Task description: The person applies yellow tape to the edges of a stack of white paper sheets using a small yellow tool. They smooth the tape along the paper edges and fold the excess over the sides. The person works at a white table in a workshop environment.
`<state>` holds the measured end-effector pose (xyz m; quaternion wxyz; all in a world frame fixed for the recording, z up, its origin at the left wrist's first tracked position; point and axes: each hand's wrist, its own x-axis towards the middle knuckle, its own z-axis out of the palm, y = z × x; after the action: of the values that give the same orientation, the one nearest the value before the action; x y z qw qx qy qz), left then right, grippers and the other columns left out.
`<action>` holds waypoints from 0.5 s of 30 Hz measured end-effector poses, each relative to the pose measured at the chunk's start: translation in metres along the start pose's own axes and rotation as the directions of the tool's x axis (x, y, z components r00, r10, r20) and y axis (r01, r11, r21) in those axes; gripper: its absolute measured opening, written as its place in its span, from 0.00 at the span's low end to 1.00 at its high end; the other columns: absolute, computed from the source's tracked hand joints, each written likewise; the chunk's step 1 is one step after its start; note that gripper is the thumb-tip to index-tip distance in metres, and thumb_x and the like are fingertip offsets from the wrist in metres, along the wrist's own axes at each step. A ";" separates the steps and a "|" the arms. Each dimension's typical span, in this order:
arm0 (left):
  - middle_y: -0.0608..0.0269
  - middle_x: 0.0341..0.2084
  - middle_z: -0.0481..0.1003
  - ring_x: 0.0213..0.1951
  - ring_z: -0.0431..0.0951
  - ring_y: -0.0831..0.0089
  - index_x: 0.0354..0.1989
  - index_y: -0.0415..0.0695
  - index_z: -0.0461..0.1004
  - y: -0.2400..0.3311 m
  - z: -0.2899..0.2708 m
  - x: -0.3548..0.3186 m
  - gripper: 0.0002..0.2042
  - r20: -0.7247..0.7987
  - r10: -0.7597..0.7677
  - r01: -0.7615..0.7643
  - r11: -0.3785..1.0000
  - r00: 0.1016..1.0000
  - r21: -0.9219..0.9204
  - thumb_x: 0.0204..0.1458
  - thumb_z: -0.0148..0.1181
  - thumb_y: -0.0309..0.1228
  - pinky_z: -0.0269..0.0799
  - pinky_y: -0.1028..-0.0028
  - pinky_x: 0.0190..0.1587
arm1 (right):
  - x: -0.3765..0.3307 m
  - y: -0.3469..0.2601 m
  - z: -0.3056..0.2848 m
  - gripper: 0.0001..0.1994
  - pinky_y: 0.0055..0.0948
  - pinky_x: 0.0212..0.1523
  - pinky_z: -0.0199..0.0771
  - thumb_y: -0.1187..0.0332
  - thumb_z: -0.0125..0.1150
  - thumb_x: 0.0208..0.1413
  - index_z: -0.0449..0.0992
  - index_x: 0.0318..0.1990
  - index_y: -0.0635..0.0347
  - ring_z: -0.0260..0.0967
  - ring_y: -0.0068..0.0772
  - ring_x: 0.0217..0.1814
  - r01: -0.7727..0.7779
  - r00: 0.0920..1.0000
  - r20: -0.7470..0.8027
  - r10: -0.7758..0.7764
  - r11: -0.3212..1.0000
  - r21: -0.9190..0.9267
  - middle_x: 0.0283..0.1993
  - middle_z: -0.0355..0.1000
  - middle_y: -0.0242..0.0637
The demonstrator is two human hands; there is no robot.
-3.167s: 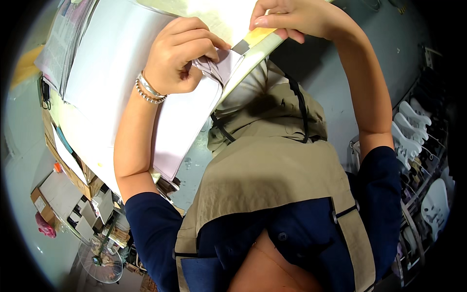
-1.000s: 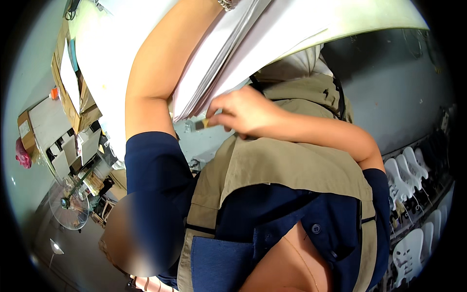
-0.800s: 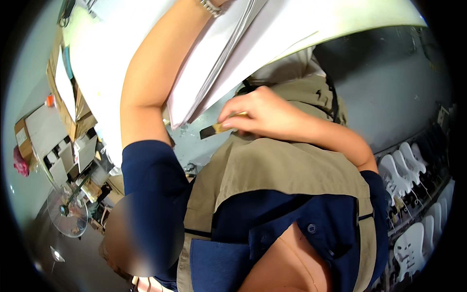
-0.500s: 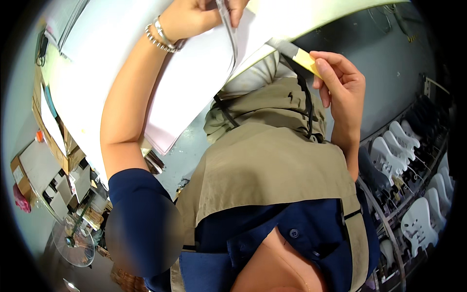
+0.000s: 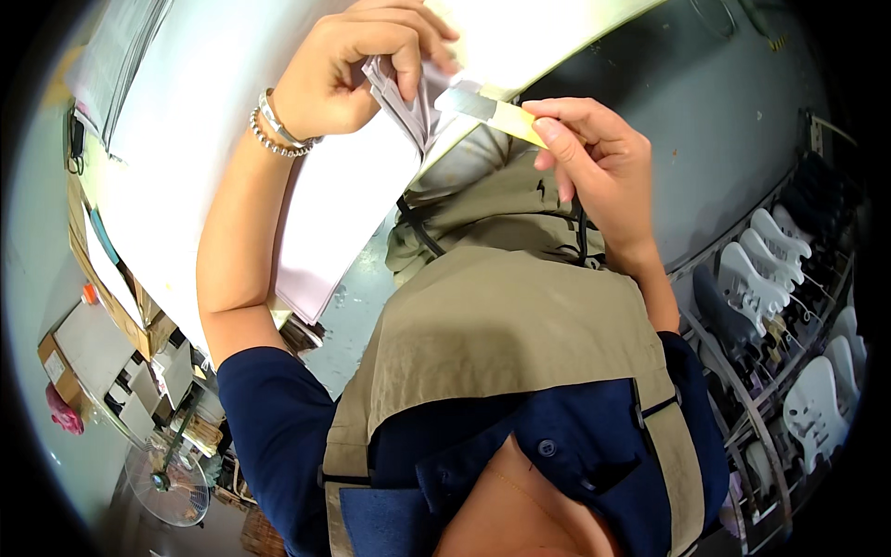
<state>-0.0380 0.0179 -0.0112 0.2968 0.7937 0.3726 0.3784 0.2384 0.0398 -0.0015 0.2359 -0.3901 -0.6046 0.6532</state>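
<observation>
My left hand [image 5: 357,70], wearing a bracelet and a bead band on its wrist, grips a folded bundle of paper sheets [image 5: 408,121] over the white table. Its thumb and fingers curl round the upper part of the fold. My right hand [image 5: 599,158] pinches a flat tool [image 5: 497,113] by its yellow end. The grey, blade-like end points left and reaches the edge of the folded bundle; I cannot tell whether they touch. Beneath my left forearm lies a stack of white and pale pink sheets [image 5: 339,209], its corner hanging past the table edge.
The white table [image 5: 176,167] curves across the top left. More stacked papers [image 5: 116,74] lie at its far left. Racks of white guitar-shaped bodies [image 5: 756,278] stand on the right. A fan [image 5: 167,483] and cardboard boxes [image 5: 116,278] are at the lower left.
My right hand has moved left, bringing the yellow and grey tool from beside the table edge up to the papers. My left hand has shifted slightly left and down, with the bundle folded wider.
</observation>
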 end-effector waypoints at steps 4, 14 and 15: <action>0.64 0.21 0.71 0.34 0.73 0.63 0.19 0.45 0.69 -0.001 0.001 -0.005 0.04 -0.054 -0.023 0.022 1.000 0.998 -0.004 0.33 0.50 0.22 0.65 0.57 0.52 | 0.002 0.002 -0.009 0.08 0.13 0.16 0.55 0.72 0.60 0.60 0.80 0.44 0.64 0.60 0.11 0.17 0.030 0.996 -0.088 -0.032 0.999 -0.018 0.24 0.73 0.30; 0.62 0.23 0.72 0.27 0.69 0.65 0.18 0.43 0.70 0.008 0.001 0.000 0.06 -0.020 0.007 -0.005 0.995 1.000 0.099 0.27 0.50 0.24 0.64 0.70 0.37 | 0.008 -0.002 -0.014 0.08 0.13 0.17 0.57 0.70 0.60 0.60 0.81 0.42 0.63 0.64 0.10 0.21 0.042 0.986 -0.153 -0.065 0.987 -0.152 0.24 0.74 0.28; 0.62 0.24 0.73 0.28 0.69 0.65 0.18 0.44 0.70 0.009 0.001 0.001 0.06 -0.022 0.013 -0.010 0.994 1.000 0.106 0.26 0.49 0.24 0.64 0.70 0.38 | 0.009 -0.002 -0.013 0.08 0.13 0.17 0.57 0.71 0.60 0.60 0.81 0.42 0.63 0.64 0.10 0.21 0.050 0.984 -0.161 -0.072 0.989 -0.139 0.24 0.74 0.28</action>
<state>-0.0327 0.0136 -0.0044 0.2480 0.8061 0.3907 0.3688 0.2434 0.0548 -0.0009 0.2783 -0.4392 -0.6373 0.5687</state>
